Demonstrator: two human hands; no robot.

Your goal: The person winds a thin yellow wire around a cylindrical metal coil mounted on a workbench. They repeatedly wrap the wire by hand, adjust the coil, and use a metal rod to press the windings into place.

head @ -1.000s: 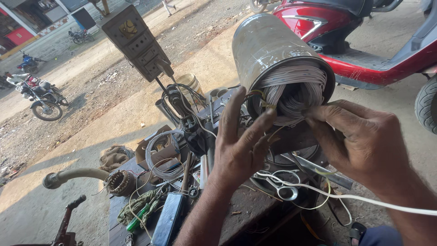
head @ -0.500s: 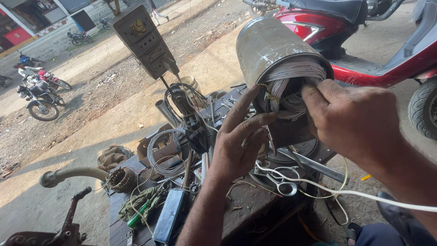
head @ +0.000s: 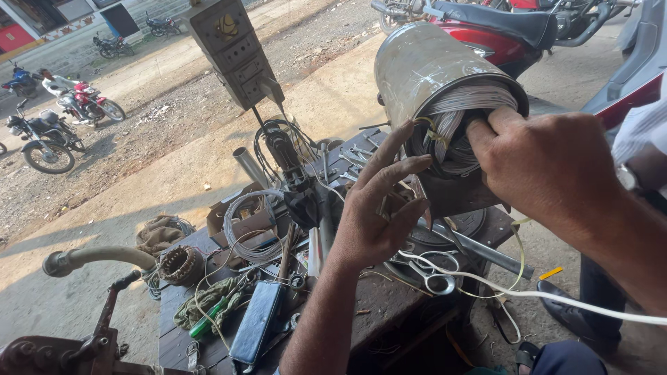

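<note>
A metal motor cylinder (head: pixel 425 68) lies on its side on a workbench, its open end filled with white coil windings (head: pixel 450 123). My right hand (head: pixel 549 167) has its fingertips pushed into the windings at the cylinder's mouth. My left hand (head: pixel 379 208) is spread with fingers apart just left of the opening, its fingertips near the coil and a yellowish tie. A white cord (head: pixel 535 295) runs from under the cylinder toward the lower right.
The dark workbench (head: pixel 389 305) holds scissors (head: pixel 434 276), a coil of wire (head: pixel 246 232), a small stator (head: pixel 182 264), a green screwdriver (head: pixel 208 318) and a dark flat case (head: pixel 256 321). A switch box (head: pixel 233 47) stands behind. A red scooter (head: pixel 514 35) is parked right; motorcycles (head: pixel 48 146) stand far left.
My right hand has moved up from beside the cylinder onto its mouth, fingers pressing into the windings. My left hand stays spread next to the opening.
</note>
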